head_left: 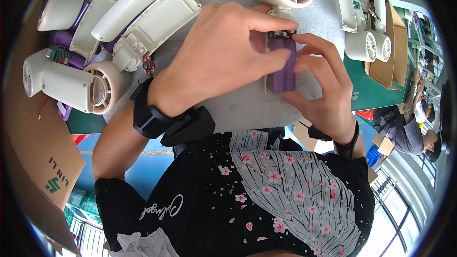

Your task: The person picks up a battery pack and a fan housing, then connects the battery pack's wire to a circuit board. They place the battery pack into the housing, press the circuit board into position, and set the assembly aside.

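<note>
The person is wearing a black short-sleeved shirt, which is displaying a grey, black-lined printed panel, pink blossoms and a white cursive marking. Black wrist straps are encircling both wrists, the left one carrying a boxy black module.

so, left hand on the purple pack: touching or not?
Touching. The head view shows the left hand with its thumb laid across the face of the purple pack.

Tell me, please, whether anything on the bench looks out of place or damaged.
A thin red wire trails loose at the left, beside a jumbled pile of white housings, which looks untidy. The handled purple pack shows no visible damage, though partly covered.
</note>
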`<control>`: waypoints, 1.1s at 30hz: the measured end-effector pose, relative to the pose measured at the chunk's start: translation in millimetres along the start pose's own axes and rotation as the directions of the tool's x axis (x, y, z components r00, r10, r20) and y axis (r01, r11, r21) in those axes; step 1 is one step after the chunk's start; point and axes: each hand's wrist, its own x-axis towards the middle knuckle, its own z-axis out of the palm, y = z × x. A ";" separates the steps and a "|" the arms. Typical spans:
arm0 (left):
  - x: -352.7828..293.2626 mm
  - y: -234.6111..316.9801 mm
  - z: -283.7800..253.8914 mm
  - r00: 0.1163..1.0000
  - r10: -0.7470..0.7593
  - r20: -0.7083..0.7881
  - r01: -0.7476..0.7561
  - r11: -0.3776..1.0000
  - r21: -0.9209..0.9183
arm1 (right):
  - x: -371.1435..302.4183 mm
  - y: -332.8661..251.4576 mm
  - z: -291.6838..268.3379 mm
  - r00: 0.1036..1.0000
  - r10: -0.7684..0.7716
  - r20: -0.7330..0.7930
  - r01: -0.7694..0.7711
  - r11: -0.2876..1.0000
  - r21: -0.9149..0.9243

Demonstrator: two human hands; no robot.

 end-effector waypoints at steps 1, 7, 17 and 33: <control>-0.7 0.8 -0.6 1.000 0.007 0.005 -0.006 1.000 -0.029 | 3.0 -0.8 -1.1 0.999 0.038 0.025 -0.038 0.999 0.020; 2.4 3.1 -1.3 0.993 -0.085 0.077 0.091 0.993 -0.073 | 15.7 -0.3 1.0 0.963 0.255 0.084 -0.267 0.944 0.195; 1.8 0.1 -1.7 0.997 -0.058 0.045 0.062 0.992 -0.110 | 6.9 4.4 -1.5 0.990 0.088 0.110 -0.098 0.991 0.091; -7.5 2.2 10.3 0.987 0.094 -0.133 -0.108 0.989 -0.102 | 14.6 -4.7 -7.5 0.987 -0.075 0.143 0.100 0.979 -0.176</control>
